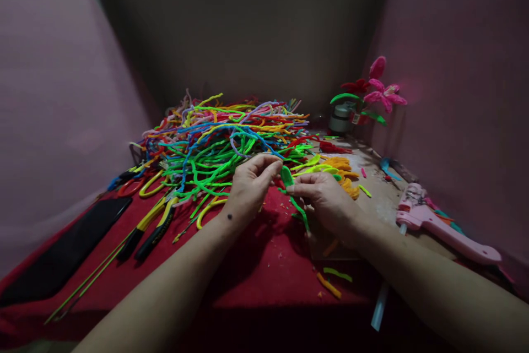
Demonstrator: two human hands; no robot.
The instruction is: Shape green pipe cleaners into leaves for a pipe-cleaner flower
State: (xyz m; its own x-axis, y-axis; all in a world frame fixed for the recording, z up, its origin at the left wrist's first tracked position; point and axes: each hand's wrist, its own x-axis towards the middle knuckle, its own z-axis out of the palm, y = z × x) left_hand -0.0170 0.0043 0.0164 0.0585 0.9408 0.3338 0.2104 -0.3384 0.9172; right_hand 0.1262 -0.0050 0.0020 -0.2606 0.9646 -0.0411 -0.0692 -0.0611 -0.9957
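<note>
Between my hands is a green pipe-cleaner leaf (286, 175), a flat oval with a twisted green tail hanging below it. My left hand (253, 179) pinches the leaf near its upper end, thumb against fingers. From the other side my right hand (320, 193) grips its lower part, where the tail begins. Just behind them lies a large tangled heap of colourful pipe cleaners (215, 160). Orange petal shapes (341, 168) and yellow-green looped pieces (316, 168) rest on the board beyond my right hand.
Yellow-and-black pliers (151, 226), thin green wires (95, 273) and a black flat case (68, 248) lie at left on the red cloth (256, 276). A pink glue gun (446, 226) is at right. Pink pipe-cleaner flowers (386, 94) stand at the back right by a grey container (342, 117).
</note>
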